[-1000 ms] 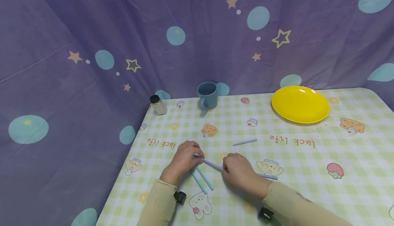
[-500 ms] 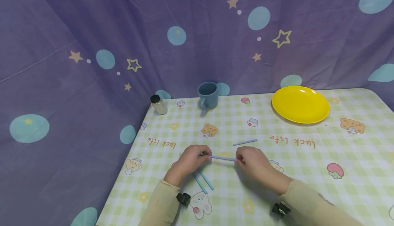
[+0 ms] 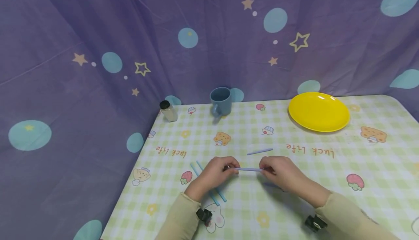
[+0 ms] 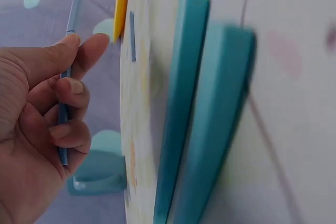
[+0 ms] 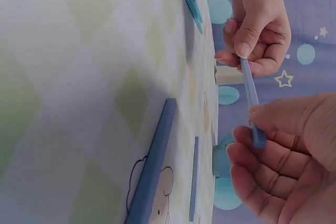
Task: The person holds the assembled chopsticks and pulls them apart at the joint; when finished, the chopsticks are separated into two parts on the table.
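Note:
Between my two hands a slim lavender stick [image 3: 250, 169] is held level above the table. My left hand [image 3: 216, 172] pinches its left part with thumb and forefinger; in the left wrist view a fine joint line crosses the stick [image 4: 77, 9] near the thumb, and its lower end lies along curled fingers. My right hand [image 3: 284, 172] pinches the other end between thumb and fingertips, as the right wrist view shows. Under that hand a second lavender stick [image 5: 155, 161] lies on the cloth. Two teal sticks [image 4: 184, 93] lie side by side below my left forearm, partly hidden in the head view.
A short lavender stick [image 3: 260, 151] lies beyond the hands. Farther back stand a black-capped jar [image 3: 168, 112] and a blue mug [image 3: 221, 102]. A yellow plate [image 3: 319, 112] sits at the back right. The checked tablecloth [image 3: 314, 182] reaches a purple curtain [image 3: 209, 51].
Both hands have shifted right, and the held stick has swung from slanting to level. The upper ends of the teal sticks have come into view behind my left hand.

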`<state>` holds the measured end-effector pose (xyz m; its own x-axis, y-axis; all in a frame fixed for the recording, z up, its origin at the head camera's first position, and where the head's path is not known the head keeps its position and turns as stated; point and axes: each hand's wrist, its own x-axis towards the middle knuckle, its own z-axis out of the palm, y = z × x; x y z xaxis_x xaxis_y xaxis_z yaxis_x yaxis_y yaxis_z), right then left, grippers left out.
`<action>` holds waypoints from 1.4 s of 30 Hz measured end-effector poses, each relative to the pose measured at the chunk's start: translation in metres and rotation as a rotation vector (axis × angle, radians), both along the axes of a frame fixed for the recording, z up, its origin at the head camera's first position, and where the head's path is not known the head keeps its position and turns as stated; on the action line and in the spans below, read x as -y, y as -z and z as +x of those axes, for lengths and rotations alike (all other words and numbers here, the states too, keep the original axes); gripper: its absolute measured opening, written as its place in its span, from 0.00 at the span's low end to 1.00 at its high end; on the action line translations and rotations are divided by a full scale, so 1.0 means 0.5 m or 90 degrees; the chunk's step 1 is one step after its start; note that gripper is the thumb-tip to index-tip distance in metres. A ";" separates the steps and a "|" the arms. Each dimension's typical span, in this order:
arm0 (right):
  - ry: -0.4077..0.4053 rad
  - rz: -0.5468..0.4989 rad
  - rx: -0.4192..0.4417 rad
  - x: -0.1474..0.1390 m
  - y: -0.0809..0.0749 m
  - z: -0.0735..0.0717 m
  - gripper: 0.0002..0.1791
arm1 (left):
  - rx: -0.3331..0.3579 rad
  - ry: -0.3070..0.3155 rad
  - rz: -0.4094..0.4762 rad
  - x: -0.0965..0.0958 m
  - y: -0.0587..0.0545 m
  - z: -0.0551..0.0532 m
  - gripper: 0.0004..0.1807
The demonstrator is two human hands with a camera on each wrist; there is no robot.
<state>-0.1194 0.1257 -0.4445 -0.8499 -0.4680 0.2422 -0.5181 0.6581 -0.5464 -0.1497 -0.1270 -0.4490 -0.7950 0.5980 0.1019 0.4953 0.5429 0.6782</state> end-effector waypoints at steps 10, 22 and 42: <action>-0.015 -0.040 -0.082 -0.006 0.001 0.011 0.08 | 0.031 0.013 0.090 -0.058 0.007 0.014 0.02; 0.002 -0.041 -0.104 -0.020 0.008 0.011 0.07 | 0.071 -0.007 0.132 -0.107 0.010 0.021 0.02; -0.042 -0.085 -0.160 -0.038 0.007 0.020 0.10 | 0.093 -0.009 0.189 -0.122 0.008 0.035 0.02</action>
